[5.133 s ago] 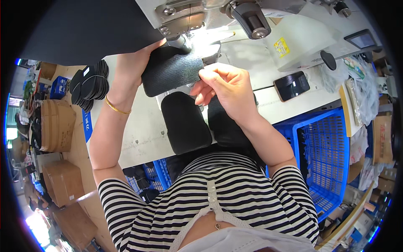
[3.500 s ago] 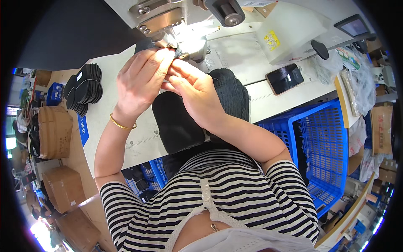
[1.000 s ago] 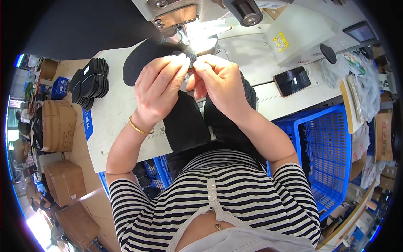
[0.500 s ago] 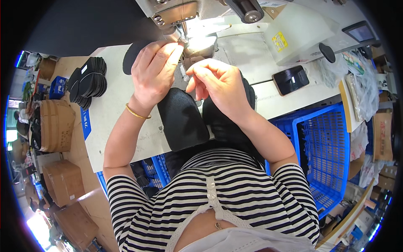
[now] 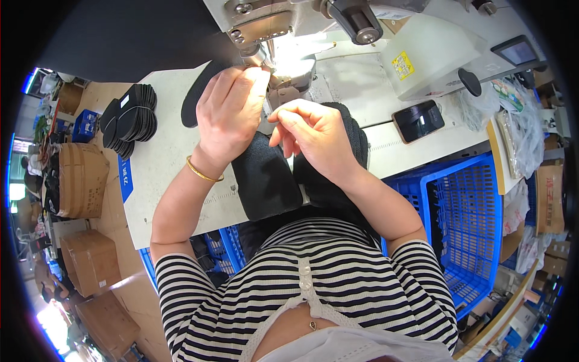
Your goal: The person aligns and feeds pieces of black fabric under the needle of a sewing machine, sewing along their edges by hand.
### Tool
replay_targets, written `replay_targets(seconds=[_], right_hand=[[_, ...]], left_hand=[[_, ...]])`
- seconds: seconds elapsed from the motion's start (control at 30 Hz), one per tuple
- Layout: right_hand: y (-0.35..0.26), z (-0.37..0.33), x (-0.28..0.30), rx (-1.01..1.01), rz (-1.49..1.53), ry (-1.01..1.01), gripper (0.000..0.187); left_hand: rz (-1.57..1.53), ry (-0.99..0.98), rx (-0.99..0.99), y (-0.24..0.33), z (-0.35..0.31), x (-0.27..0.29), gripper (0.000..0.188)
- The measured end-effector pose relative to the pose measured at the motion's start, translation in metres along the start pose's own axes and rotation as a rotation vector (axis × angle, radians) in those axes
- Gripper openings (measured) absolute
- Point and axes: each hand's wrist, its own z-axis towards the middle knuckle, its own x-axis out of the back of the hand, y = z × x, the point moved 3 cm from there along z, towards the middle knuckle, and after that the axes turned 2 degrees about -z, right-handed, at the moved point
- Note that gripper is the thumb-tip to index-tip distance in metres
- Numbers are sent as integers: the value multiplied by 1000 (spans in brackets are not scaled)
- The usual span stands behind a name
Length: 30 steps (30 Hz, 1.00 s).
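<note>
My left hand [image 5: 232,114] is closed in a pinch beside the needle area of a sewing machine [image 5: 262,27]. A black, rounded, insole-shaped piece [image 5: 194,99] runs behind this hand, and the fingers hide where they grip it. To the right, my right hand [image 5: 316,142] is raised with curled fingers, thumb and forefinger close together; anything between them is too small or hidden to make out. Below the hands, a black padded piece [image 5: 268,181] lies at the table's near edge. Next to it a pile of black pieces [image 5: 360,142] is partly covered by my right hand.
A tied bundle of black pieces [image 5: 136,114] lies at the table's left. A phone [image 5: 418,122] rests on the right of the white table [image 5: 169,163]. Blue plastic crates [image 5: 467,223] stand below the table. Cardboard boxes [image 5: 90,262] are on the floor at left.
My left hand and the insole-shaped piece have shifted slightly right and toward me; the piece's free end is turned a little. My right hand keeps nearly the same pose. The whole view has shifted slightly.
</note>
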Motion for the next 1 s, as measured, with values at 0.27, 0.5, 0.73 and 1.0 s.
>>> replay_targets(seconds=[0.27, 0.5, 0.73, 1.0], right_hand=[[1, 0, -1, -22, 18, -17, 17], [5, 2, -9, 206, -55, 102, 29], [2, -13, -12, 123, -106, 31, 16], [-4, -16, -4, 178, -82, 77, 20]], left_hand=[[48, -114, 122, 2, -13, -3, 44], [34, -118, -41, -21, -36, 25, 43], [-76, -215, 164, 33, 11, 46, 33], [52, -121, 62, 52, 15, 32, 41]])
